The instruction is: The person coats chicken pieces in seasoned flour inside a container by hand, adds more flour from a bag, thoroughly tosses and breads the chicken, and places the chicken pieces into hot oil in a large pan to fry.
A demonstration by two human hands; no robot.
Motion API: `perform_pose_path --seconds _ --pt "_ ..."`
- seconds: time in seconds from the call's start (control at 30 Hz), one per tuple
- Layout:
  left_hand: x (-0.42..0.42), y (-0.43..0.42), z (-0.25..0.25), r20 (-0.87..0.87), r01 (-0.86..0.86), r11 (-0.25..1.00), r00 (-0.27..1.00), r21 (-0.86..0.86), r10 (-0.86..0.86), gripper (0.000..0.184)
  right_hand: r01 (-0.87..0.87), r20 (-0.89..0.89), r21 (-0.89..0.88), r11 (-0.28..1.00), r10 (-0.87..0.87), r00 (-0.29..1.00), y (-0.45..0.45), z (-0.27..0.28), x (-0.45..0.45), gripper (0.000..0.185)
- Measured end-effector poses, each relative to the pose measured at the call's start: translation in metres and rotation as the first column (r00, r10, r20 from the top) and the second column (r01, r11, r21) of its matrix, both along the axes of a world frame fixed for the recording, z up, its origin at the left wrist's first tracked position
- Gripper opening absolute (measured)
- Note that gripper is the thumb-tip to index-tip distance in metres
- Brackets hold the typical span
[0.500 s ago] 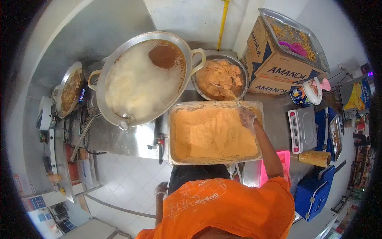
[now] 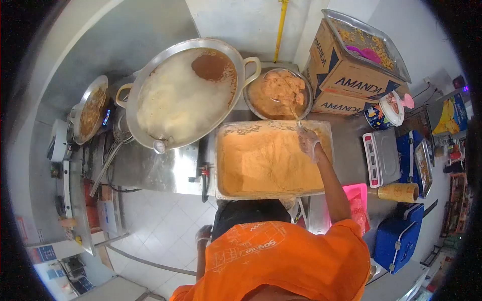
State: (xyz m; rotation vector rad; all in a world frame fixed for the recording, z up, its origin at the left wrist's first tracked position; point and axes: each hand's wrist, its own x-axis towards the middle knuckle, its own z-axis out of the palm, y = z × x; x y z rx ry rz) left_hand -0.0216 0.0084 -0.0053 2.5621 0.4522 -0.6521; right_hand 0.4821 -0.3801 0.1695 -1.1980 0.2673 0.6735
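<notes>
My right hand (image 2: 308,140), in a clear plastic glove, is closed around the handle of a long-handled scoop (image 2: 295,113). The scoop's head is in a metal bowl (image 2: 249,106), mostly hidden by a heap of wet, orange-coated raw meat pieces (image 2: 283,88). Below the hand lies a large rectangular metal tray (image 2: 219,165) filled with orange-tan flour (image 2: 266,160). My left hand (image 2: 204,233), also gloved, hangs low at my side beside the dark trousers, apart from the worktop. Its fingers are too small and blurred to make out.
At left a big two-handled wok (image 2: 134,118) holds foaming brown oil, with a round dial thermometer (image 2: 159,146) on its rim. A second pan (image 2: 90,113) stands farther left. Cartons (image 2: 351,83), a scale (image 2: 384,158), a pink tray (image 2: 364,193) and blue cases (image 2: 399,236) are at right.
My right hand has moved slightly up and left with the scoop. The meat pieces are heaped higher in the bowl. The whole view has shifted a little.
</notes>
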Motion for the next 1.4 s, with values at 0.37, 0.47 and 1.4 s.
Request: perform_pose_path --seconds 0.37,0.47,1.4 --pt "-0.003 -0.011 0.03 -0.33 -0.043 0.999 0.943 -0.023 0.033 0.026 0.045 0.07 -0.001 0.999 -0.045 0.997 0.005 0.042 -0.008 0.015" --pt "-0.024 -0.001 -0.005 -0.204 0.019 0.994 0.978 -0.11 -0.041 0.025 0.013 0.074 0.154 0.988 -0.025 0.997 -0.004 0.036 0.001 0.013" --pt "-0.018 -0.017 0.004 -0.237 -0.225 0.97 0.951 -0.091 0.199 0.035 0.084 0.074 -0.027 0.996 -0.082 0.994 0.016 0.049 -0.004 0.016"
